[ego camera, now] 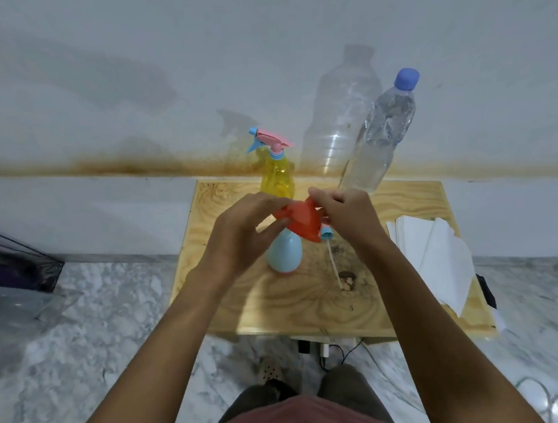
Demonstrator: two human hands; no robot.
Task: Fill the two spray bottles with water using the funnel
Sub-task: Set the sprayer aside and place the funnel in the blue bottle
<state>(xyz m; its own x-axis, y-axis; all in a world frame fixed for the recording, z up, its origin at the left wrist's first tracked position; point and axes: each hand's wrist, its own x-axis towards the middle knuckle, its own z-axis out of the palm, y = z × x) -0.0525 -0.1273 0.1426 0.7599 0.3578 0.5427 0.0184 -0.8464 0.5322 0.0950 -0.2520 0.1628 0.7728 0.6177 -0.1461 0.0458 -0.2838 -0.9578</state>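
Note:
An orange funnel (303, 222) sits tilted over the neck of a light blue spray bottle (284, 255) standing on the wooden table (376, 300). My left hand (244, 228) holds the funnel's left rim with curled fingers. My right hand (343, 211) pinches its upper right rim. The blue bottle's spray head (326, 232) with its white dip tube lies on the table just right of the bottle. A yellow spray bottle (276, 175) with a pink and blue trigger head stands behind. A clear water bottle (381, 134) with a blue cap stands at the back right.
A stack of white paper napkins (435, 253) lies on the table's right side. The white wall is right behind the bottles. Cables and a power strip (323, 348) lie on the marble floor under the table's front edge. A dark box (13, 259) stands at the left.

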